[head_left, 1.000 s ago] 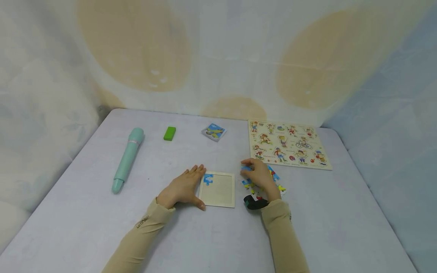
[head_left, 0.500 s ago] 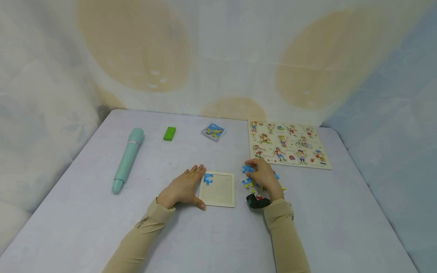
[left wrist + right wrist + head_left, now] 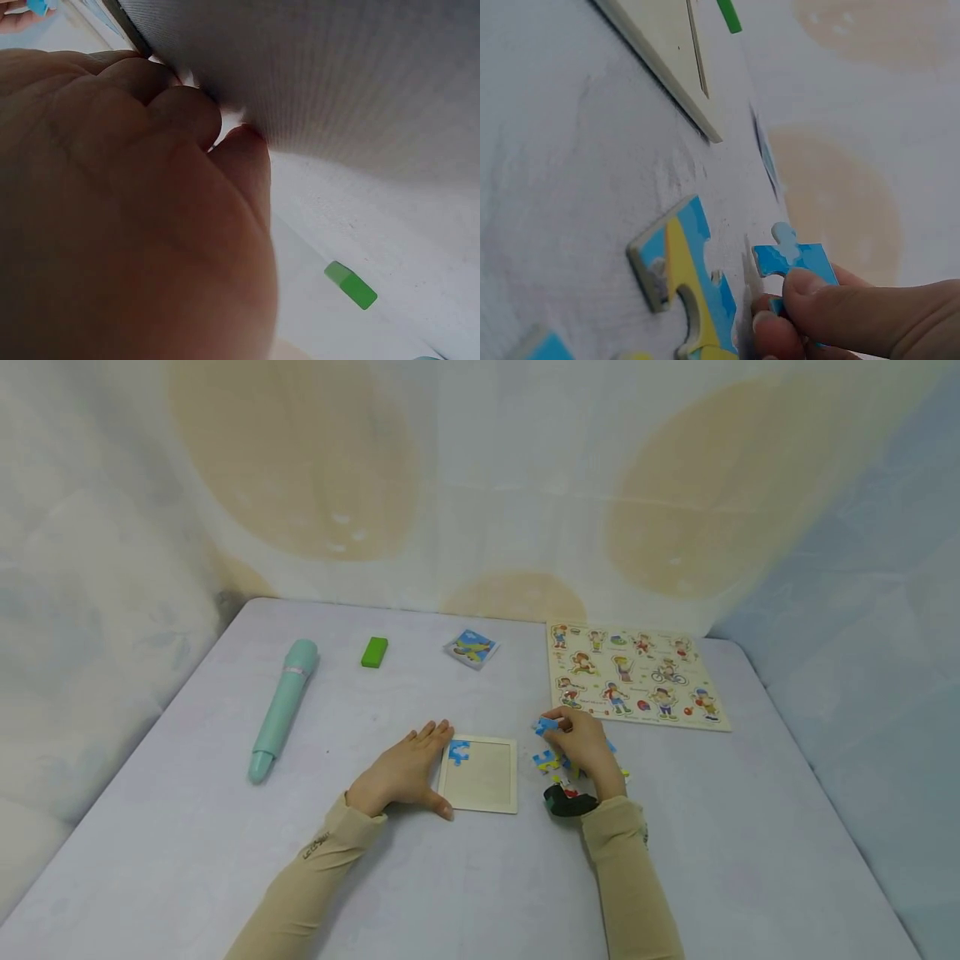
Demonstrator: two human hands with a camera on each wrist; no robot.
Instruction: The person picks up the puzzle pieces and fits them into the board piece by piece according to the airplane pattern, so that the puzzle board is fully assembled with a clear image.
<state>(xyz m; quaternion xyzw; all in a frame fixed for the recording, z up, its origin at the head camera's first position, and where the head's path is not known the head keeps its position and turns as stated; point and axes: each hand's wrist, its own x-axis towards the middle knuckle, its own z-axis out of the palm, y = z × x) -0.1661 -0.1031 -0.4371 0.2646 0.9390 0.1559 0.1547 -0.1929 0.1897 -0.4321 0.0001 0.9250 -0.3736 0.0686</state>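
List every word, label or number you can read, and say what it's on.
None reads fully.
Left sleeve: dark lettering, possibly starting "Le"; the rest is too small.
Right sleeve: dark marks at the edge, unreadable.
Picture board: tiny captions, too blurred to read.

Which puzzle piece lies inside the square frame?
The blue piece in the far left corner of the frame; other visible pieces are outside, to its right.

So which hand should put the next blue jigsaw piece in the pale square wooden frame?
Probably the right hand: it pinches a blue jigsaw piece, while the left hand rests against the left side of the pale square wooden frame.
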